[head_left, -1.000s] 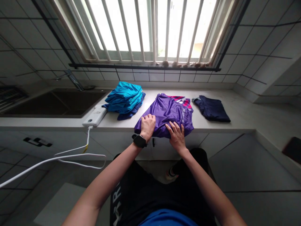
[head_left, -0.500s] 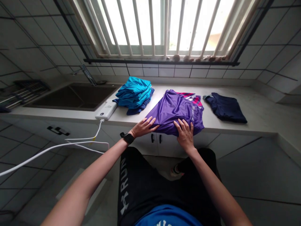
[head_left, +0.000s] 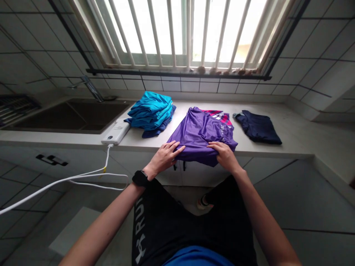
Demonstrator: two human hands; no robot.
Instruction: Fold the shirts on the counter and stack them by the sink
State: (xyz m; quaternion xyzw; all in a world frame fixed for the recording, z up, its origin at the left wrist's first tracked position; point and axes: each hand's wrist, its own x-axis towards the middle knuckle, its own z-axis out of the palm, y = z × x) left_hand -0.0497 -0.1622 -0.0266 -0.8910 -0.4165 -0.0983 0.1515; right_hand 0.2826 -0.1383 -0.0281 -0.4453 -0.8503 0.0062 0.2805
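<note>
A purple shirt (head_left: pixel 194 129) with white lettering lies on the counter, its near part hanging over the front edge. My left hand (head_left: pixel 165 155), below a black wristwatch, is closed on the shirt's near left edge, fingers on top. On the near right side my right hand (head_left: pixel 226 155) also grips the cloth, its thumb hidden behind the hand or fabric. A pink, white and dark patterned part (head_left: pixel 217 116) shows at the shirt's far right corner.
Left of the shirt is a folded turquoise stack (head_left: pixel 151 111) on dark blue cloth. Beside it lies a white power strip (head_left: pixel 116 132) with a cable, then a dark sink (head_left: pixel 63 114). Folded navy clothing (head_left: pixel 259 127) lies right on the white counter (head_left: pixel 294 136). A barred window is behind.
My fingers have gone from resting spread on the purple shirt to gripping its near edge. More of the cloth now hangs over the front. The view has shifted slightly right.
</note>
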